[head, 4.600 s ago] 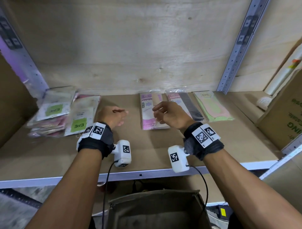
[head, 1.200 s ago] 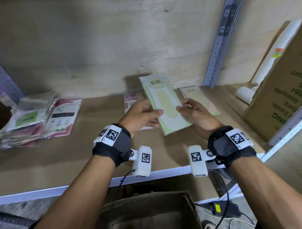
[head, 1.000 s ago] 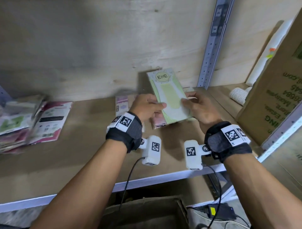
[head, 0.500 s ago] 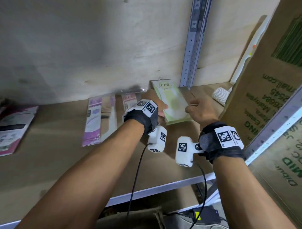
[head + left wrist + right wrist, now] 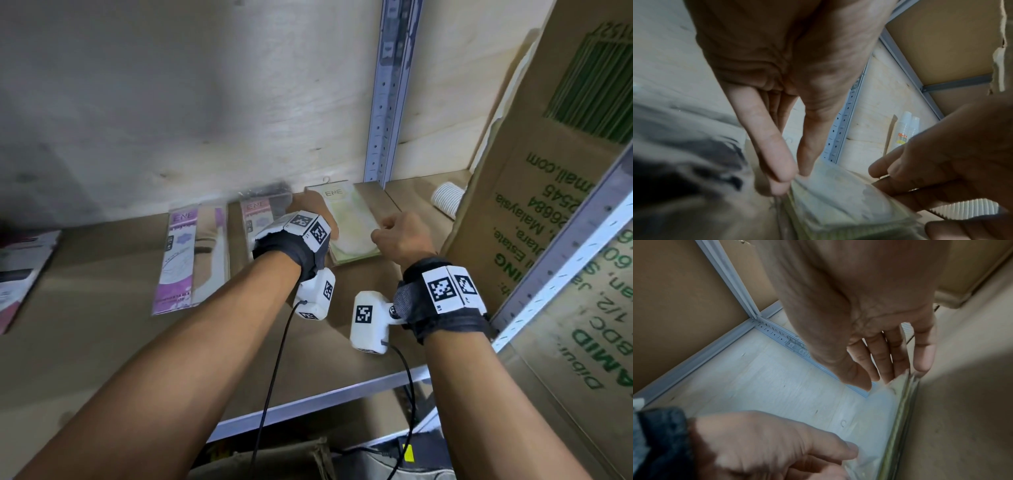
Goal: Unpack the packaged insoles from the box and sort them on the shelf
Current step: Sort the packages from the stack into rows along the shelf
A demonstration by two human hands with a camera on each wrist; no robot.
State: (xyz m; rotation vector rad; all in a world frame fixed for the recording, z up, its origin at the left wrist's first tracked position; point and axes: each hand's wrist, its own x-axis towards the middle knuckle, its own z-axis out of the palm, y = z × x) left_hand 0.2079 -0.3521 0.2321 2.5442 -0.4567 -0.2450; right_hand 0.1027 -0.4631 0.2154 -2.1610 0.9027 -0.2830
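A green insole package [image 5: 352,219] lies flat at the back right of the wooden shelf [image 5: 102,325], on top of a matching green pack. My left hand [image 5: 310,212] is at its left edge; in the left wrist view thumb and fingers [image 5: 777,162] pinch that edge of the package [image 5: 838,198]. My right hand [image 5: 394,233] holds the right edge, and the right wrist view shows the fingertips [image 5: 920,366] and thumb at the corner of the stacked packs [image 5: 902,402]. A pink and black pack [image 5: 257,212] and a purple pack [image 5: 191,253] lie to the left.
A tall cardboard box [image 5: 548,205] stands close on the right, with a sleeve of paper cups [image 5: 447,200] behind it. A metal upright [image 5: 387,102] runs up the plywood back wall. More packs [image 5: 20,270] lie at the far left. The open box [image 5: 274,459] sits below the shelf.
Both hands carried the green package from mid-air to the right and back and laid it on the green pack by the upright. My view has swung right.
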